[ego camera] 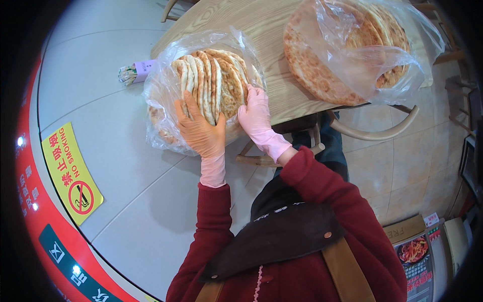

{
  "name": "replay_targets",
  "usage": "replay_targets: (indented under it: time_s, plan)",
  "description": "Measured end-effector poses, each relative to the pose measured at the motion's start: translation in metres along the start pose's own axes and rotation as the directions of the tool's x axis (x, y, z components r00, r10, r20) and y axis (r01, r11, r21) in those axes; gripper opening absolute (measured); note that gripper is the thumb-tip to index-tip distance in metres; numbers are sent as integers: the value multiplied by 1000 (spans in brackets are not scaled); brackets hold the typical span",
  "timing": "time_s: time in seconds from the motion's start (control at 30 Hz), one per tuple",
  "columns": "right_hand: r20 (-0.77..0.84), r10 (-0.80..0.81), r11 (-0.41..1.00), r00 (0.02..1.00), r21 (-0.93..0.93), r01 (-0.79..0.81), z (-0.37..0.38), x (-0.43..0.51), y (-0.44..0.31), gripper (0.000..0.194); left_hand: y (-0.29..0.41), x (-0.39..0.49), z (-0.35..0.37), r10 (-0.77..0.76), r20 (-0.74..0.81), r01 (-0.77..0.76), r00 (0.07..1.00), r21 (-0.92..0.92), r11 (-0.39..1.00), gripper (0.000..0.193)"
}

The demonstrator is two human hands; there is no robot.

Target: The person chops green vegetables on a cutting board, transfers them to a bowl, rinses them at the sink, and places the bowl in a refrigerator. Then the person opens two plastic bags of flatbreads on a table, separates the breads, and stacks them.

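Several round flatbreads (205, 81) stand on edge, packed side by side, in an open clear plastic bag (162, 98) at the left edge of the table. My left hand (202, 128), in an orange-looking glove, grips the breads' near side, fingers spread over the edges and thumb between two of them. My right hand (256, 109), in a pink glove, holds the right side of the stack, its fingertips partly hidden behind the bread. More bread shows through the plastic below my left hand.
A second clear bag (339, 68) with larger flatbreads lies at the table's right, overhanging its edge. The table (222, 19) is wooden. A lilac box (142, 71) of wrapped sticks is left of the bag. Wooden chairs (377, 134) stand close below. A no-smoking sign (73, 173) is at left.
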State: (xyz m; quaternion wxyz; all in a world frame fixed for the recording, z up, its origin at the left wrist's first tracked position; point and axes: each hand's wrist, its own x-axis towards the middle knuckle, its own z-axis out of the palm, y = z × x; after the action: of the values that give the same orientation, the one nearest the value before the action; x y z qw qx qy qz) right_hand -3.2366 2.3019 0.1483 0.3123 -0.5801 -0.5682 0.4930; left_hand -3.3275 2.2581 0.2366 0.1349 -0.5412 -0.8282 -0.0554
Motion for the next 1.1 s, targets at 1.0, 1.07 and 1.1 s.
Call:
replay_targets:
  time_s: [1.0,1.07,1.1]
  plan:
    - [83,180,968,980,159,-192,14,23,20,38,-3,91,-7,671,647,-864,362,-37,502,54]
    - [170,344,898,923,229,-377,14,26,16,37,-1,92,-6,647,674,-856,356,-43,515,54]
    - [207,400,849,893,281,-446,14,27,15,37,-1,92,-5,644,678,-857,354,-41,514,54]
